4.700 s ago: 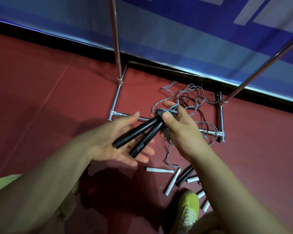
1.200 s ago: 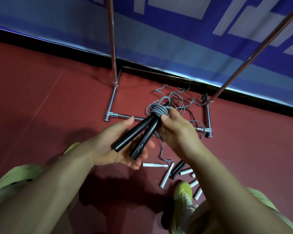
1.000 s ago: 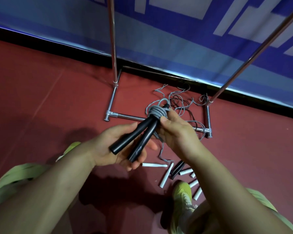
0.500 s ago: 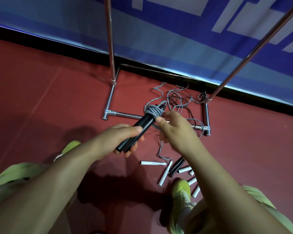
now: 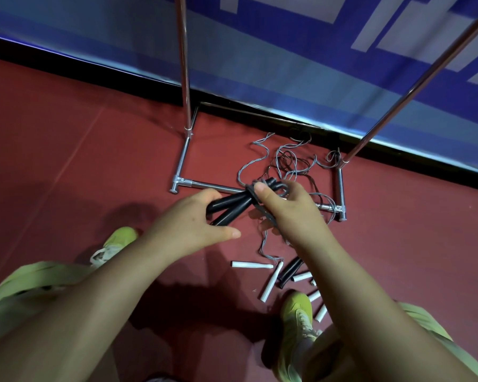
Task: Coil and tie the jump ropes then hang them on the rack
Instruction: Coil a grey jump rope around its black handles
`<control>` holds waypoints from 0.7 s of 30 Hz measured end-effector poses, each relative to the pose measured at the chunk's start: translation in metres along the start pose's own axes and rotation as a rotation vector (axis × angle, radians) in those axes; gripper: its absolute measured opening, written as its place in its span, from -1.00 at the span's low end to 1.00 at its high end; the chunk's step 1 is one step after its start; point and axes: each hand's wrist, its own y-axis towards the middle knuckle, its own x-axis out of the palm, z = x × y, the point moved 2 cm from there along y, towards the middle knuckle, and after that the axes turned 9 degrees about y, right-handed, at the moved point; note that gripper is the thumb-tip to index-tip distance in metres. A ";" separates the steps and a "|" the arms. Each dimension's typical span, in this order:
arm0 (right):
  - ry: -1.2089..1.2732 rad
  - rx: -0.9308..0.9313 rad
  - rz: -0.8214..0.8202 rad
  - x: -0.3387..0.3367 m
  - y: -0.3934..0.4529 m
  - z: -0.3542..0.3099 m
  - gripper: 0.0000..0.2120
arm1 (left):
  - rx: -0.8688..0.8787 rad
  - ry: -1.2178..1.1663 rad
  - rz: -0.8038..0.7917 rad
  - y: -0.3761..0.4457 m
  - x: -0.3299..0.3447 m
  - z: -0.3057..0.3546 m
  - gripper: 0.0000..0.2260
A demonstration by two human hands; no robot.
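Handles [image 5: 228, 206] lower now (both hands)

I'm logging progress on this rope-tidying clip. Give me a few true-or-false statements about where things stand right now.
1. Both hands hold the same black-handled rope. True: the left hand grips the black handles, and the right hand pinches the coiled cord.
2. This rope already hangs on the rack. False: it is in the hands, above the rack's base bar.
3. Loose grey cord lies on the floor. True.
4. Every handle on the floor is black. False: several white handles lie there too.
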 end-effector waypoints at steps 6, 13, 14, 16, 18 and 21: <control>0.079 -0.054 -0.038 -0.001 0.002 0.001 -0.56 | -0.050 -0.493 -0.184 0.003 -0.002 0.001 -0.65; 0.179 -0.119 -0.152 0.001 0.002 -0.001 -0.39 | -0.187 -0.946 -0.739 -0.007 -0.002 0.009 -0.26; 0.188 -0.108 -0.154 0.001 0.003 -0.001 -0.40 | -0.192 -0.960 -0.736 -0.008 -0.003 0.011 -0.28; 0.177 -0.054 -0.158 0.000 0.004 0.001 -0.47 | -0.196 -0.932 -0.675 -0.007 -0.001 0.012 -0.31; 0.079 0.021 -0.175 -0.001 0.002 0.003 -0.52 | -0.208 -0.848 -0.585 -0.006 0.003 0.011 -0.35; -0.099 0.077 -0.208 -0.001 -0.003 0.001 -0.49 | -0.239 -0.755 -0.496 -0.007 0.009 0.011 -0.40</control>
